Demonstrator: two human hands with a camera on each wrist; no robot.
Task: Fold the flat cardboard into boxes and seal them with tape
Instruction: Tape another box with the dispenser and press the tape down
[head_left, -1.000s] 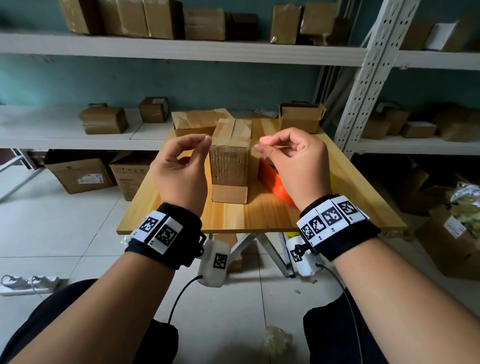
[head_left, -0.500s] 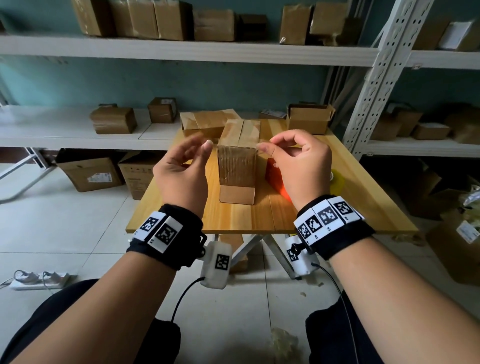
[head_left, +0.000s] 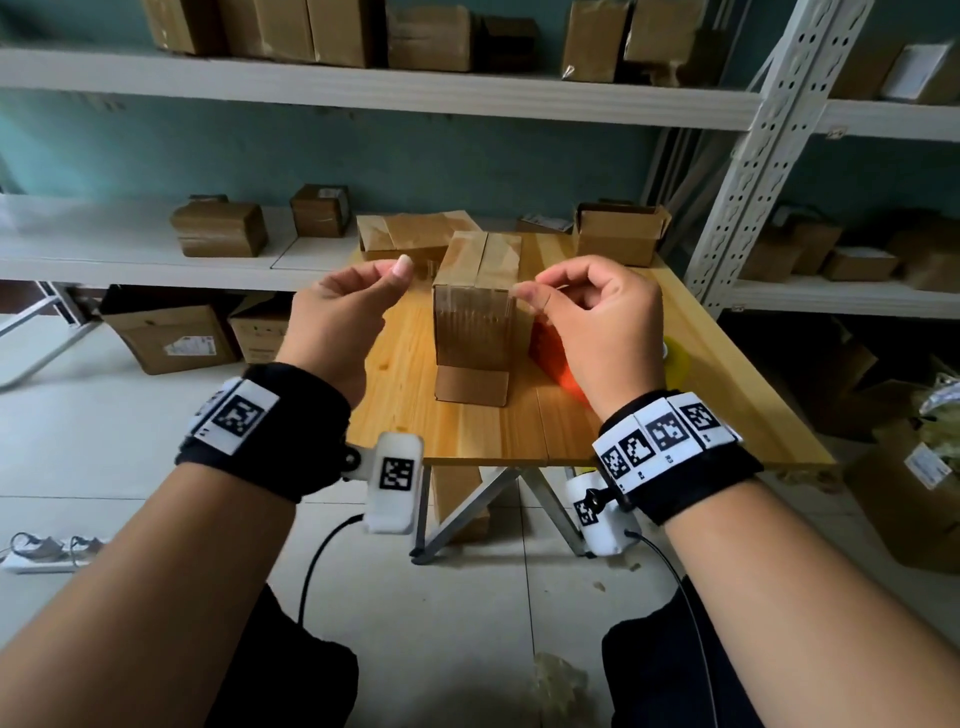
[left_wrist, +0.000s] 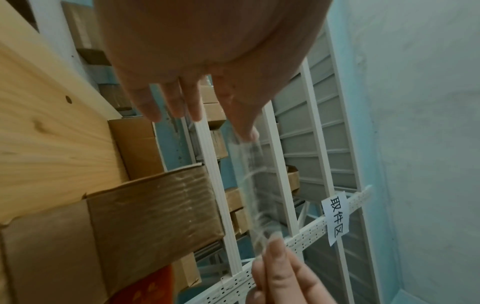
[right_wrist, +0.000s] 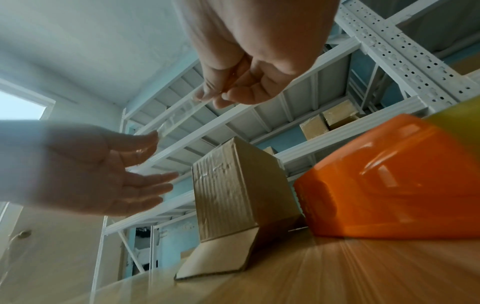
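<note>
Both hands have drawn apart since the earlier frame, stretching a clear tape strip (head_left: 462, 283) level across, above the upright cardboard box (head_left: 475, 317) on the surface (head_left: 696, 374). Head view: right hand (head_left: 587, 322) pinches one end; the box's long axis stands vertical, bottom flap splayed toward the person. Left wrist view: left hand (left_wrist: 197, 67) pinches the other end, remaining fingers straight. Right wrist view: an orange tape dispenser (right_wrist: 389, 174) lies beside the box. Sealing underway; next, lower the strip along the top seam.

A white paper label (left_wrist: 335, 218) fixed to the perforated white shelf rail (left_wrist: 306, 236) reads "取件区" in black characters. The white labels on the cartons under the shelves (head_left: 189, 345) are too small to read.
</note>
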